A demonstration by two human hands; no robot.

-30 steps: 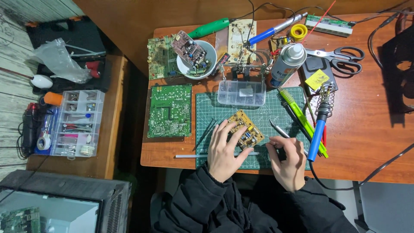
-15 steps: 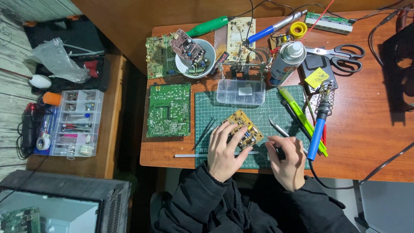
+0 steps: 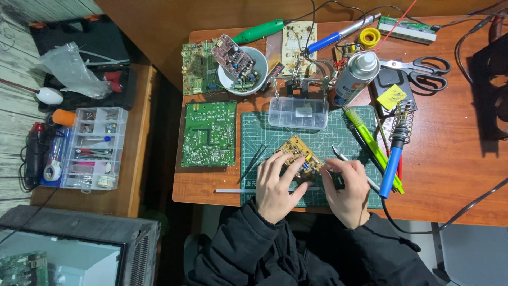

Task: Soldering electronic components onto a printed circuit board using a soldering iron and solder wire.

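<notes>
Head view: a small yellow circuit board (image 3: 300,157) lies on the green cutting mat (image 3: 275,139), near its front edge. The left hand (image 3: 276,184) rests on it, fingers spread and loosely curled over its edge. The right hand (image 3: 346,186) is closed around a dark-handled tool (image 3: 338,180) just beside the board. Behind stands a clear parts box (image 3: 298,112); a green circuit board (image 3: 209,133) lies left on the wooden surface (image 3: 450,159).

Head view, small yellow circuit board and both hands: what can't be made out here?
- Small yellow circuit board: its near part is hidden under the left hand.
- Tool in the right hand: mostly covered by the fingers; its kind is unclear.
- Clear parts box: contents too small to tell.
</notes>
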